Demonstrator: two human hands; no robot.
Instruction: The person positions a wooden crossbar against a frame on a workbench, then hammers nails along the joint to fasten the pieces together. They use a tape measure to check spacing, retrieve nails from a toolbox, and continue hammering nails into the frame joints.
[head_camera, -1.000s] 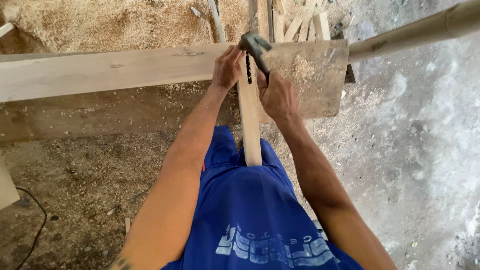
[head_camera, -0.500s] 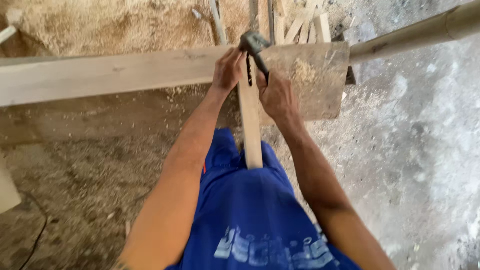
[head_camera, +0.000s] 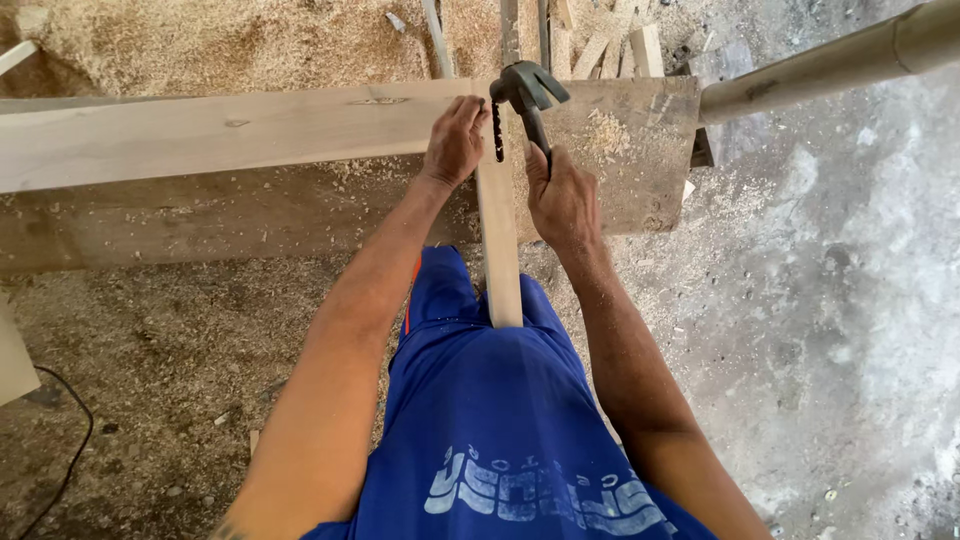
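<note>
The right hand (head_camera: 565, 200) is closed in a firm grip round the handle of a claw hammer (head_camera: 528, 95), whose dark head sits over the far end of a narrow wooden strip (head_camera: 498, 240); the claw is at a dark twisted nail or screw (head_camera: 495, 132) standing out of that strip, though whether the claw has caught it cannot be told; the left hand (head_camera: 455, 140) lies palm down with fingers curled, pressing on the strip's left edge and the wide plank (head_camera: 230, 130) under it, holding nothing inside the grip; the strip runs from the plank back toward the person, passing between the knees in blue shorts (head_camera: 500, 420); the plank lies crosswise as a worktop, dusted with shavings near its right end; sawdust (head_camera: 200, 40) is heaped beyond it, beside a few loose offcuts (head_camera: 610, 40); a grey pipe (head_camera: 830, 65) slants in from the upper right, and a black cable (head_camera: 70, 450) curls on the floor at lower left.
</note>
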